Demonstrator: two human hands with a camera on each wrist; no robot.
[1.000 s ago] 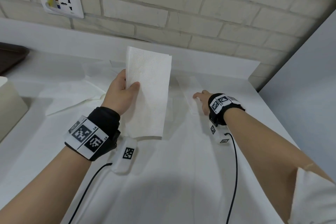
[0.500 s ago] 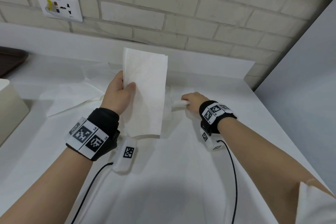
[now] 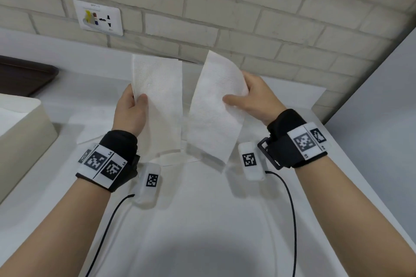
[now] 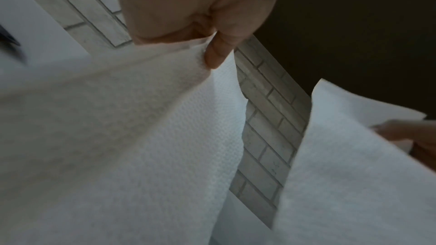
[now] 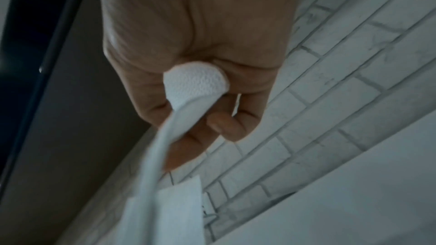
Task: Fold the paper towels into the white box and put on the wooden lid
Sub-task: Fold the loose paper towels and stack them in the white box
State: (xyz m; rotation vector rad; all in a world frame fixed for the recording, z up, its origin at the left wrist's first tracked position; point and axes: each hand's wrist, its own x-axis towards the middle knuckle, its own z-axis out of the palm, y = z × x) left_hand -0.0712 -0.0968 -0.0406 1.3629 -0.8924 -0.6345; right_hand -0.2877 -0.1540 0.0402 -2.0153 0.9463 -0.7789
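Left hand (image 3: pixel 130 110): we see it pinch a folded paper towel (image 3: pixel 159 105) at its left edge, thumb in front, fingers behind, holding it upright above the desk (image 3: pixel 202 220). Our right hand (image 3: pixel 254 99) grips a second paper towel (image 3: pixel 216 110) at its right edge, just right of the first and tilted away from it, the two apart. We see more flat towels (image 3: pixel 177 159) on the desk beneath them. A white box (image 3: pixel 20 132) stands well left of the first towel.

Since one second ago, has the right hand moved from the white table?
Yes. The right hand has risen off the white table toward the brick wall, and now holds a folded white paper towel up beside the left hand's towel.
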